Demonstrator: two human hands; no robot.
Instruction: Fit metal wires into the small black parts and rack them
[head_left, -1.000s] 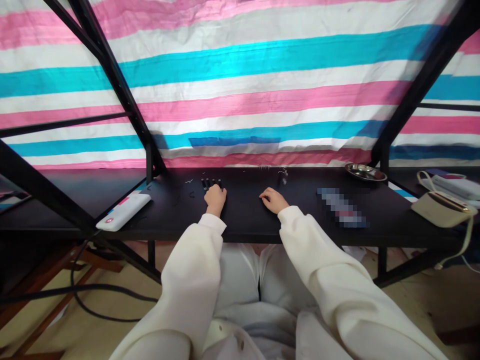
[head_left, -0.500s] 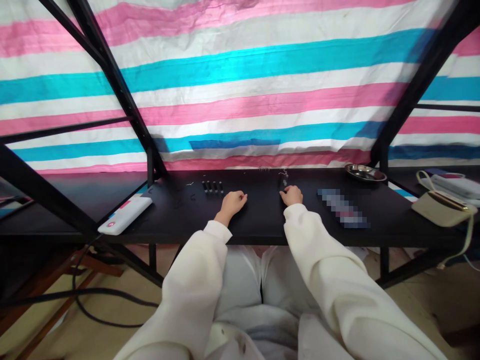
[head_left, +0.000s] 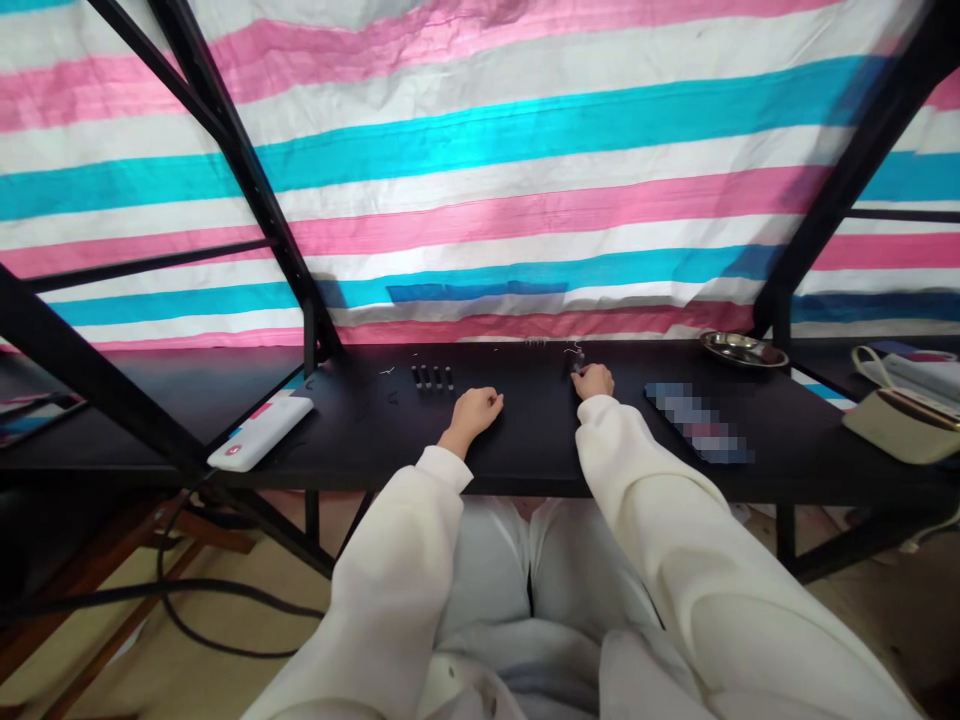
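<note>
My left hand (head_left: 474, 415) lies palm down on the black tabletop (head_left: 525, 450), touching no object that I can see. A row of several small black upright pieces (head_left: 431, 377) stands to its left. My right hand (head_left: 594, 380) rests farther back, its fingertips at a small dark piece with thin wires (head_left: 576, 364). Whether those fingers grip the piece is hidden by the hand. White sleeves cover both my forearms.
A pixelated, blurred object (head_left: 697, 423) lies right of my right hand. A metal dish (head_left: 742, 349) sits at the back right, and a white power bank (head_left: 260, 432) lies at the left edge. Black frame bars (head_left: 247, 190) stand before a striped tarp (head_left: 480, 170).
Both hands have moved right across the table. My left hand has left the row of black pieces, and my right hand has reached back to the small dark piece.
</note>
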